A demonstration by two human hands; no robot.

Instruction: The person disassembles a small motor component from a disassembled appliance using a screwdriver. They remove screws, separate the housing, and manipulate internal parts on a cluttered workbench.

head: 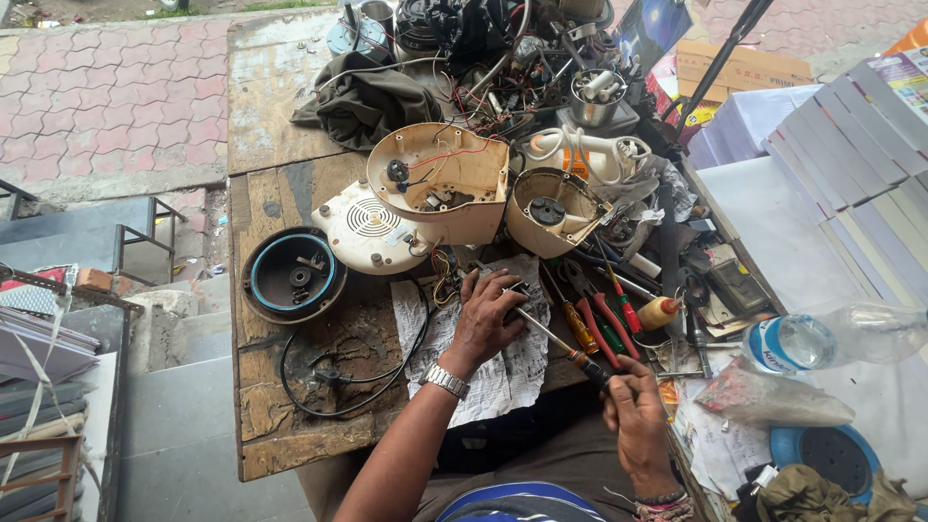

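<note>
Desk (280, 425): bare wood, rough, stained, matt. Paper (503, 372): crumpled, printed. Housing (440, 188): cream plastic, smooth, grimy. Screwdriver (551, 338): metal shaft, dull. Watch (445, 380): metal band, shiny. Rag (362, 101): dark cloth. Bottle (822, 343): clear glossy plastic.

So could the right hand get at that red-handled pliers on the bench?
Probably yes. The right hand holds a screwdriver, but the red-handled pliers lie uncovered just beyond it, with nothing between; it would likely need to put the screwdriver down first.

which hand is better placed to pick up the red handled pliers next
Right, probably. The right hand lies nearer the red handled pliers, though it holds the screwdriver. The left hand is pressed on the small dark part.
</note>
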